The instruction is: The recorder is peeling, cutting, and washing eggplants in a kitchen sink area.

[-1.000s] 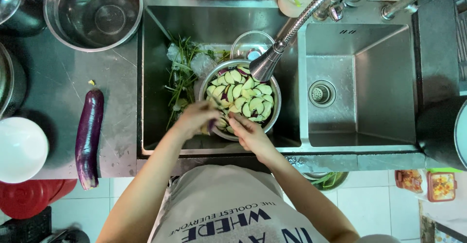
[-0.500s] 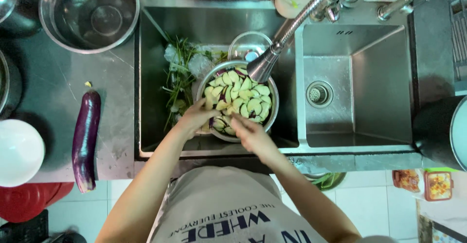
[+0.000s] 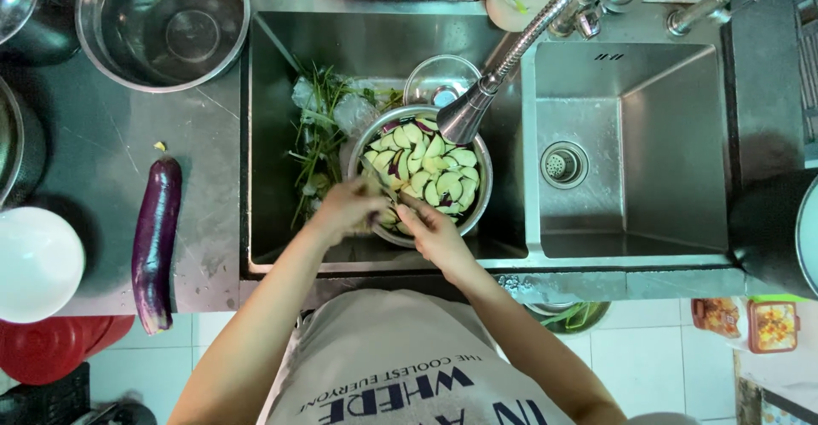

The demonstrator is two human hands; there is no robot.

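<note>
While both hands work at the six o'clock rim of the metal bowl [image 3: 423, 175] in the left sink basin [image 3: 273, 135], left hand [image 3: 349, 208] is blurred, grip unclear; right hand [image 3: 434, 229] pinches eggplant slices [image 3: 430, 165], probably light, wet and slippery, best scooped from beneath.

The eggplant slices [image 3: 430, 169] show pale cream flesh edged with dark purple skin, and they lie in a shiny silver bowl [image 3: 481, 193]. The whole eggplant [image 3: 155, 242] is glossy deep purple with a small green stem end. The table [image 3: 102, 152] is dark grey with faint scratches. The sink [image 3: 630, 135] is brushed steel grey. The herbs [image 3: 317, 135] are green. The round bowl [image 3: 34, 263] is plain white, and the lid [image 3: 60, 348] below it is red.
</note>
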